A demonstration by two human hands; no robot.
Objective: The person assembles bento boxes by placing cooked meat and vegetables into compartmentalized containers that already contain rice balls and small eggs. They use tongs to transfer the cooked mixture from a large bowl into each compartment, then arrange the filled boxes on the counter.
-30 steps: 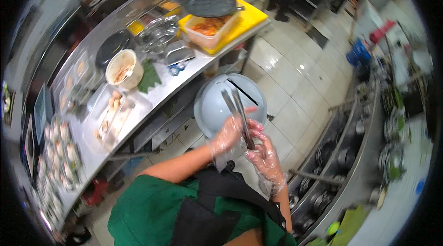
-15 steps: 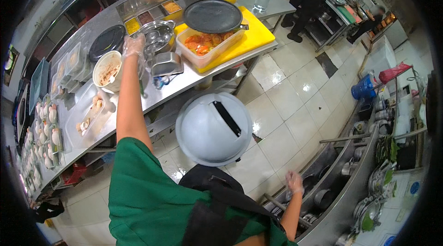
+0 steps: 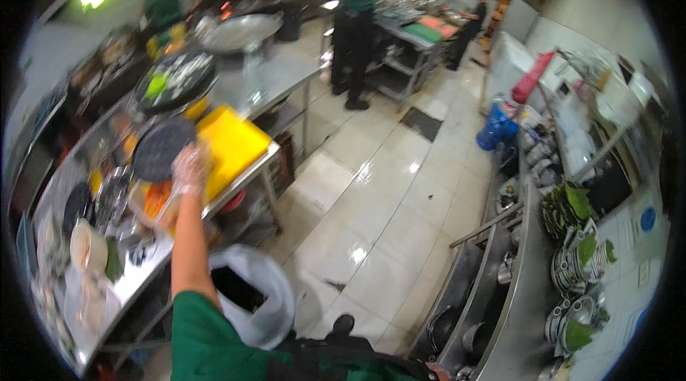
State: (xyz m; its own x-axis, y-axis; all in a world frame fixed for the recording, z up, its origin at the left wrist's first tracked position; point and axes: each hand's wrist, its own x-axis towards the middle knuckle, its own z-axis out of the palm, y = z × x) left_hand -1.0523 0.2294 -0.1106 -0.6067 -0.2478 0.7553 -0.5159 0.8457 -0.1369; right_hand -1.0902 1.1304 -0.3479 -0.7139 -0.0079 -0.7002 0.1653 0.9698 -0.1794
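Note:
My left hand (image 3: 191, 165), in a clear plastic glove, reaches over the steel counter. Its fingers are closed on the near right edge of a black round flat pan (image 3: 163, 147), where a short handle showed earlier; blur hides the exact grip. Under the pan is a clear tub (image 3: 143, 209) with orange-red food (image 3: 157, 199). Beside it lies a yellow board (image 3: 239, 149). Left of the tub are shiny metal containers (image 3: 113, 199) and a white bucket (image 3: 87, 249). My right hand is out of view beyond the lower edge.
A pale bin (image 3: 275, 302) with a dark opening stands below my left arm. Farther back sit a dark pan with white pieces and a green scoop (image 3: 156, 85). One co-worker (image 3: 354, 17) stands by another table. Steel shelving (image 3: 522, 274) with pots and dishes runs along the right.
My left hand has gone from the metal containers rightward to the black pan's edge. The view has swung right and up, and my right hand has left it.

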